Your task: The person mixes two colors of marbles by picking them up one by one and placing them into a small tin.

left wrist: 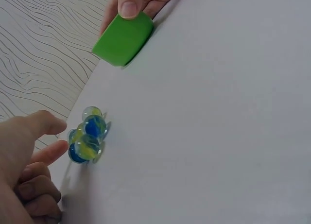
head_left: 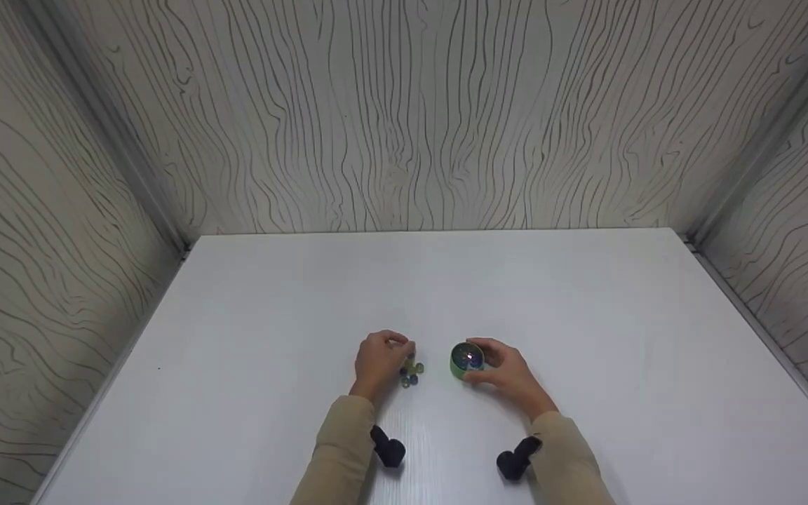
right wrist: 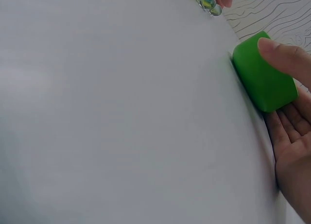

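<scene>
Several glass marbles, clear with blue and yellow swirls, lie in a tight cluster on the white table. My left hand is right beside them. In the left wrist view its thumb and index finger stand apart near the marbles, with nothing seen pinched between them, while the other fingers curl inward. To the right, my right hand grips a small green cup, thumb on one side and fingers on the other. The cup's opening shows a dark, bluish inside with shiny spots in the head view; its contents are hard to make out.
The white table carries the marbles and the cup near its middle. Behind it rises a wood-grain patterned wall, with similar panels at both sides. Black wrist devices are strapped on both beige sleeves.
</scene>
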The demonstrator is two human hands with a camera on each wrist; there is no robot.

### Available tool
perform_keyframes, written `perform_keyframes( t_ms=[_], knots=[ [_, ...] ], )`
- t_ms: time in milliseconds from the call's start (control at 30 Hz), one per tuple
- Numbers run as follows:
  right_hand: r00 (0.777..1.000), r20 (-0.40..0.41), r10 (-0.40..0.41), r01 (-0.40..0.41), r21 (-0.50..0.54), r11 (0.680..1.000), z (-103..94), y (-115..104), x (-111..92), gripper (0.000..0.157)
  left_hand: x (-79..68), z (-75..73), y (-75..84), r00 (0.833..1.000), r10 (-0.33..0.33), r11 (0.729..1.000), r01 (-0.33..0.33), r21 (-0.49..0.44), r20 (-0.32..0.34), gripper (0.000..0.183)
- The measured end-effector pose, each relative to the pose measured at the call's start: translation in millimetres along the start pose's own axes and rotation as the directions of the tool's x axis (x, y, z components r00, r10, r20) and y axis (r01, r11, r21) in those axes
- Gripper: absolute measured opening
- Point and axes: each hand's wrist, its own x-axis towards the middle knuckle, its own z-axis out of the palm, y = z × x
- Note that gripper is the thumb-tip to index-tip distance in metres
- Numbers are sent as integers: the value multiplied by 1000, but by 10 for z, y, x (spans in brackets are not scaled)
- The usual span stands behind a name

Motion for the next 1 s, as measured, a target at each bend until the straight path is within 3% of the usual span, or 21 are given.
perform_keyframes(
  t_ms=[300,1000],
  knots=[
    [999,11,-31,31,-5,999,-10,-15,-19,70,-4,5,22,998,-62,997,62,37,-2,23],
    [999,3,-38,38,11,999,11,16,-1,66,1,4,1,1000,-6,998,7,67,-9,23]
  ],
)
